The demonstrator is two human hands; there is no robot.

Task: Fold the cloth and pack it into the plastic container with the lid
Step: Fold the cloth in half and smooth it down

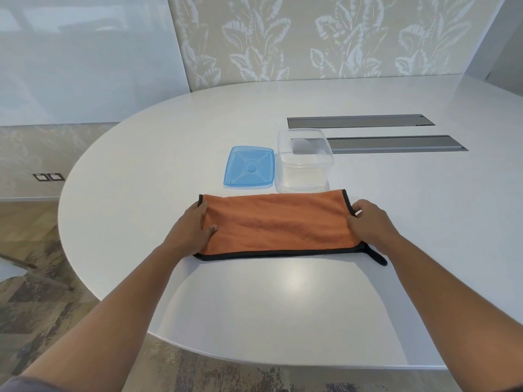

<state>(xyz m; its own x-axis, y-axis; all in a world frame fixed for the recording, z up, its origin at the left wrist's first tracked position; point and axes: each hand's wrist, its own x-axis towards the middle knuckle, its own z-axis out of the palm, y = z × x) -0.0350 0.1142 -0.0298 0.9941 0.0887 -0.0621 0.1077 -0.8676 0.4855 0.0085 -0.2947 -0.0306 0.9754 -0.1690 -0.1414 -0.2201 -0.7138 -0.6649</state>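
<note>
Gripping orange cloth (278, 223), no readable writing

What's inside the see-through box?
Nothing can be seen inside the clear container; it looks empty and open. Its blue lid lies beside it on the table. The orange cloth hides the container's bottom front edge.

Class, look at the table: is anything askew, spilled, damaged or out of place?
Nothing spilled or damaged. One oddity: the orange cloth's black hanging loop sticks out past its near right corner. The blue lid lies off the clear container, beside it.
</note>
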